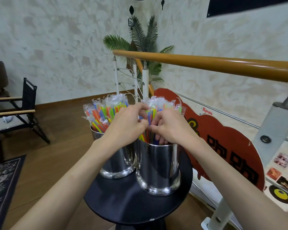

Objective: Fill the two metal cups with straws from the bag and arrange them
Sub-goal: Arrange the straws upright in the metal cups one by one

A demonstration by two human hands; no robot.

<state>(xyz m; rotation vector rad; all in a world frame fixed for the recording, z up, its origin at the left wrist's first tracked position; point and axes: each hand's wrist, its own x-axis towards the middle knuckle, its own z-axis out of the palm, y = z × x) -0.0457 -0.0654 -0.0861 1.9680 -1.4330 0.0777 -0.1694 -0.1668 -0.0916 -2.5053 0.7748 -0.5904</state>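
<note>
Two shiny metal cups stand side by side on a small round black table. The left cup is packed with colourful wrapped straws. The right cup also holds a bundle of wrapped straws. My left hand has its fingers curled round straws in the right cup, near their upper part. My right hand grips the same bundle from the right, with fingertips dipping inside the cup's rim. No bag is in view.
A wooden handrail with white posts runs behind and to the right. A red sign board leans against the railing. A black folding chair and a patterned rug are at the left. A palm plant stands in the corner.
</note>
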